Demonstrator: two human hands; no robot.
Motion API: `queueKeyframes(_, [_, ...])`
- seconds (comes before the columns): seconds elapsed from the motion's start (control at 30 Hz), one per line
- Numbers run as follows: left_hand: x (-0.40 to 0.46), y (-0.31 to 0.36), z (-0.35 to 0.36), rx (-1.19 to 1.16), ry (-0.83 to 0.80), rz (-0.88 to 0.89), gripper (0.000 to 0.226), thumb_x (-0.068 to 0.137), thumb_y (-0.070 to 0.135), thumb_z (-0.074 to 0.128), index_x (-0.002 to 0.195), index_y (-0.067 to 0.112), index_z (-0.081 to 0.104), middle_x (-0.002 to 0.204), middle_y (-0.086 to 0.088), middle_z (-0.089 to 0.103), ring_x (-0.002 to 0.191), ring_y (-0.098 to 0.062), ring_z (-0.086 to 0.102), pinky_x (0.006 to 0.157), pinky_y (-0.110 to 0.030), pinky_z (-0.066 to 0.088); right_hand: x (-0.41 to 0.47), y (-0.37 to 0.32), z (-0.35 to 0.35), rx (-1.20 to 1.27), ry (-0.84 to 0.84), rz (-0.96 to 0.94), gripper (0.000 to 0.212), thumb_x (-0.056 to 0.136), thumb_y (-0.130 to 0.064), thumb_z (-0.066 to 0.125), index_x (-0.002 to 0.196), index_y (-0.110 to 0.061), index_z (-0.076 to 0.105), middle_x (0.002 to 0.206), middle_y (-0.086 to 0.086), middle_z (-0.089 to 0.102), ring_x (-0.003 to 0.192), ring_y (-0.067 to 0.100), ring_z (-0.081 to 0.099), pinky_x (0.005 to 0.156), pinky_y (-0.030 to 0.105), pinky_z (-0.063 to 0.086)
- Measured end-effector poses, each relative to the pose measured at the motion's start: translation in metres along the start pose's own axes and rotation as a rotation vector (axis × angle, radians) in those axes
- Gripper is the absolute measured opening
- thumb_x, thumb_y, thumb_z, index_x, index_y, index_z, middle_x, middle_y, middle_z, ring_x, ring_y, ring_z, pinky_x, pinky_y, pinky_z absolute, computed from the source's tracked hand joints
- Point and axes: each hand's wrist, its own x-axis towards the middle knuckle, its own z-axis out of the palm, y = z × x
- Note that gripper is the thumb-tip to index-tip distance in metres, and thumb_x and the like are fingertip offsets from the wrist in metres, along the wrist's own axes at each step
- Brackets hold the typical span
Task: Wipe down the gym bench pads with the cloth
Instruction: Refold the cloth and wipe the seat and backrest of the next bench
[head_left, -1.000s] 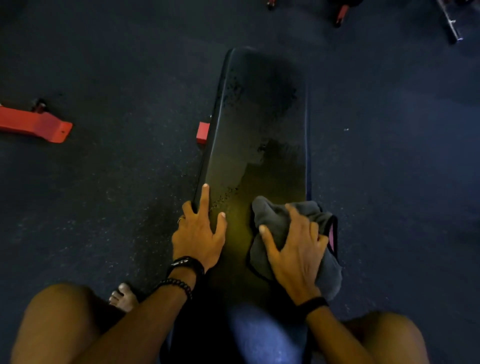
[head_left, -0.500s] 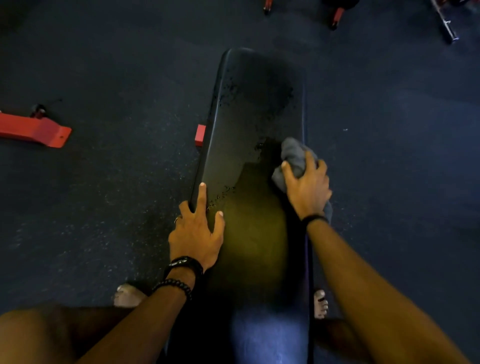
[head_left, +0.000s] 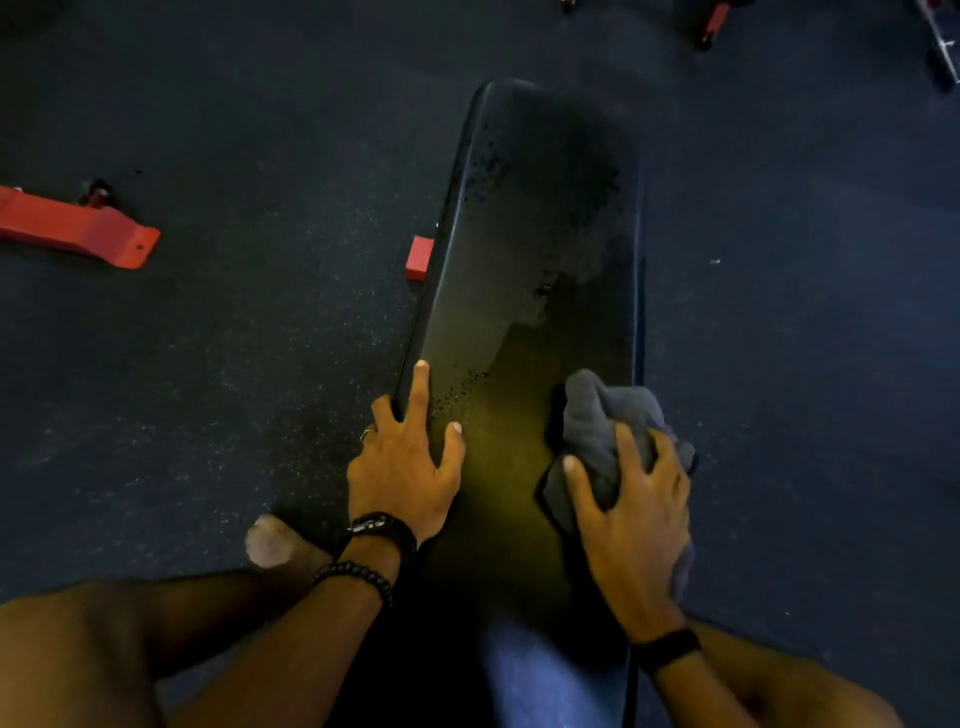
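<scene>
A long black bench pad (head_left: 540, 234) runs away from me, with wet droplets on its far half and along its left side. My right hand (head_left: 631, 512) presses a bunched grey cloth (head_left: 602, 415) onto the pad's near right edge. My left hand (head_left: 408, 462) lies flat on the pad's left edge, fingers spread, with a ring and dark bracelets at the wrist. A smoother streak runs down the pad's right side above the cloth.
The bench stands on dark speckled rubber flooring (head_left: 249, 364). A red frame foot (head_left: 420, 258) sticks out at the pad's left, and a red base bar (head_left: 78, 228) lies further left. More red and metal gear (head_left: 711, 26) sits at the top. My bare foot (head_left: 270, 540) is near the bench.
My right hand has pulled the cloth back toward me along the pad's right side after reaching further up it. The left hand has stayed put.
</scene>
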Motion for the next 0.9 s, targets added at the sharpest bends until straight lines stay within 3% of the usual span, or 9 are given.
queueKeyframes(0.13, [-0.001,0.0,0.002,-0.004,0.01,-0.005,0.071,0.095,0.059,0.029,0.151,0.043,-0.011,0.142,-0.012,0.033,0.102,-0.029,0.057,0.069,-0.037,0.046,0.057,-0.017,0.002,-0.063,0.058,-0.059,0.054,0.089,-0.064,0.045,0.135,-0.036,0.039,0.145,0.008,0.031,0.129,0.035,0.035,0.1,0.061,0.039])
queueKeyframes(0.27, [-0.001,0.003,0.0,0.0,-0.016,-0.029,0.071,0.095,0.059,0.03,0.151,0.043,-0.01,0.144,-0.011,0.031,0.106,-0.029,0.057,0.073,-0.041,0.049,0.163,-0.045,0.027,-0.102,0.177,0.067,0.053,0.09,-0.06,0.046,0.135,-0.031,0.045,0.139,0.016,0.04,0.123,0.042,0.041,0.095,0.062,0.038])
queueKeyframes(0.4, [0.001,0.004,-0.003,-0.011,-0.036,-0.042,0.072,0.094,0.061,0.029,0.15,0.044,-0.012,0.146,-0.011,0.03,0.105,-0.029,0.057,0.077,-0.045,0.054,0.203,-0.065,0.026,-0.152,0.184,0.146,0.054,0.089,-0.059,0.045,0.132,-0.027,0.049,0.135,0.019,0.044,0.12,0.044,0.043,0.095,0.063,0.037])
queueKeyframes(0.57, [-0.001,0.008,-0.01,-0.108,0.037,-0.025,0.067,0.099,0.048,0.035,0.153,0.039,-0.002,0.155,-0.007,0.019,0.119,-0.03,0.051,0.079,-0.045,0.048,0.07,-0.066,0.011,-0.211,0.039,-0.352,0.054,0.091,-0.07,0.037,0.132,-0.036,0.047,0.132,0.01,0.05,0.115,0.033,0.048,0.093,0.051,0.04])
queueKeyframes(0.63, [-0.005,0.005,-0.013,-0.352,0.24,-0.149,0.057,0.102,0.032,0.037,0.155,0.033,0.013,0.152,-0.007,0.028,0.118,-0.026,0.051,0.076,-0.036,0.04,-0.008,-0.066,0.008,-0.206,-0.081,-0.461,0.054,0.09,-0.072,0.039,0.131,-0.039,0.049,0.134,0.007,0.051,0.116,0.03,0.05,0.093,0.05,0.041])
queueKeyframes(0.7, [-0.005,-0.004,-0.017,-0.632,0.426,-0.392,0.051,0.104,0.025,0.036,0.153,0.029,0.025,0.149,-0.008,0.035,0.117,-0.025,0.051,0.081,-0.03,0.033,-0.045,-0.067,0.01,-0.237,-0.101,-0.513,0.052,0.088,-0.072,0.041,0.13,-0.041,0.051,0.133,0.006,0.053,0.114,0.03,0.052,0.089,0.051,0.043])
queueKeyframes(0.73, [-0.002,-0.01,-0.019,-0.705,0.458,-0.474,0.049,0.104,0.027,0.035,0.152,0.028,0.027,0.146,-0.009,0.037,0.117,-0.027,0.051,0.082,-0.03,0.032,-0.037,-0.07,0.011,-0.226,-0.086,-0.543,0.051,0.087,-0.071,0.043,0.128,-0.041,0.052,0.131,0.005,0.054,0.112,0.03,0.052,0.087,0.05,0.043])
queueKeyframes(0.8, [0.002,-0.022,-0.021,-0.66,0.43,-0.452,0.048,0.103,0.03,0.035,0.151,0.028,0.029,0.142,-0.008,0.042,0.116,-0.028,0.052,0.084,-0.034,0.037,0.009,-0.083,0.019,-0.216,-0.051,-0.603,0.054,0.084,-0.07,0.045,0.129,-0.041,0.053,0.129,0.003,0.052,0.113,0.03,0.049,0.087,0.049,0.038])
queueKeyframes(0.9, [0.012,-0.032,-0.027,-0.555,0.314,-0.346,0.048,0.103,0.032,0.035,0.151,0.028,0.029,0.139,-0.005,0.045,0.117,-0.024,0.051,0.093,-0.045,0.045,0.117,-0.128,0.041,-0.253,0.024,-0.44,0.063,0.083,-0.073,0.043,0.136,-0.04,0.045,0.139,0.007,0.042,0.127,0.033,0.037,0.097,0.057,0.031])
